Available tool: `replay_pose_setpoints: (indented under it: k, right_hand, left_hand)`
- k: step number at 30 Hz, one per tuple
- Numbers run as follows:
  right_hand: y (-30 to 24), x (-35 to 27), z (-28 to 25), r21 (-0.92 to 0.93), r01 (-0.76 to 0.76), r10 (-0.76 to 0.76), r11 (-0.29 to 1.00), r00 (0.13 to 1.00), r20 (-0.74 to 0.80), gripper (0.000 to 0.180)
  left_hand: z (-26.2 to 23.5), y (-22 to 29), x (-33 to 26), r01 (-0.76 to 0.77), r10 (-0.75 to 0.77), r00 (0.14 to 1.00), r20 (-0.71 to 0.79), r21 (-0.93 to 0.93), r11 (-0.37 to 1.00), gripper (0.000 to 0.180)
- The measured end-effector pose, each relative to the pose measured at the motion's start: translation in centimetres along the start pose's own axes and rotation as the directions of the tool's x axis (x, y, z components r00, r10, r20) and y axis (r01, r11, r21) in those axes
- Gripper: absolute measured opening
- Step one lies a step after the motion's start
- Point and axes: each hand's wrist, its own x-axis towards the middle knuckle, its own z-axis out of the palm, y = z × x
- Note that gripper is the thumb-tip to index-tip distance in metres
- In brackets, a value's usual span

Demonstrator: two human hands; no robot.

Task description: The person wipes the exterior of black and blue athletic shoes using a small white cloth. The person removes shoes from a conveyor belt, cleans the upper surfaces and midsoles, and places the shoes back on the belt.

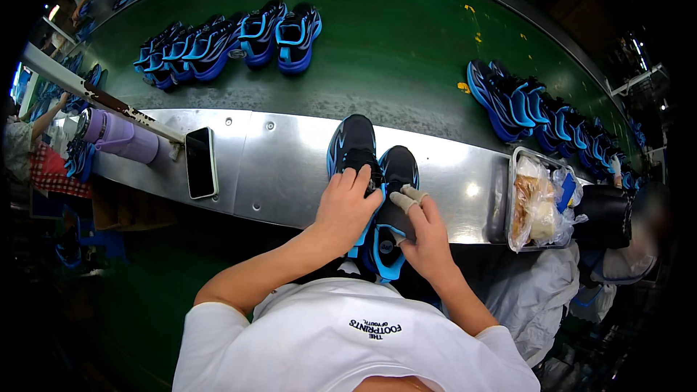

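Two black and blue sneakers lie side by side in front of me at the metal ledge, toes pointing away. My left hand [347, 203] is closed over the lace area of the left sneaker [356, 134], its fingers bent and bunched together. On the right sneaker [398, 165], my right hand [427, 236] grips the tongue and collar. Pale finger covers sit on some of its fingertips, and the thumb is by the shoe's opening. The light blue collar lining [390, 265] of that shoe faces me. What the left fingertips pinch is hidden.
Beyond the metal ledge [283, 152] runs a green belt [392, 36] with rows of similar sneakers [298, 33] at left and more sneakers [501, 105] at right. A phone [201, 163] and purple tumbler [120, 136] stand left; a tray [512, 199] of bagged items is right. People work at both sides.
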Motion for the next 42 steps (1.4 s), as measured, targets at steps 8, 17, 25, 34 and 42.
replay_pose_setpoints:
  k: [8,17,25,34,42]
  right_hand:
    - [2.6,0.5,0.4,0.010,0.061,-0.060,0.998,0.993,-0.098,0.063]
    - [0.7,-0.7,-0.1,-0.024,-0.052,0.051,0.998,0.998,-0.027,0.066]
    - [1.0,-0.9,0.3,-0.229,0.079,-0.068,0.970,0.996,0.056,0.054]
    - [1.5,-1.5,0.8,-0.323,0.153,-0.178,0.934,0.983,-0.049,0.049]
    - [0.1,-2.1,1.4,-0.297,0.086,-0.092,0.951,0.996,-0.008,0.058]
  left_hand:
    - [1.1,1.4,1.8,-0.081,0.017,0.967,0.253,0.247,0.966,0.031]
    - [2.2,1.7,0.0,0.251,-0.285,0.950,-0.127,-0.233,0.940,0.057]
    - [0.9,1.5,-1.6,0.087,-0.085,0.992,-0.094,0.022,0.996,0.048]
    - [0.3,0.2,-2.0,0.073,-0.074,0.997,-0.013,-0.072,0.995,0.063]
    - [-0.3,3.9,-2.6,0.280,-0.259,0.954,0.149,-0.150,0.948,0.063]
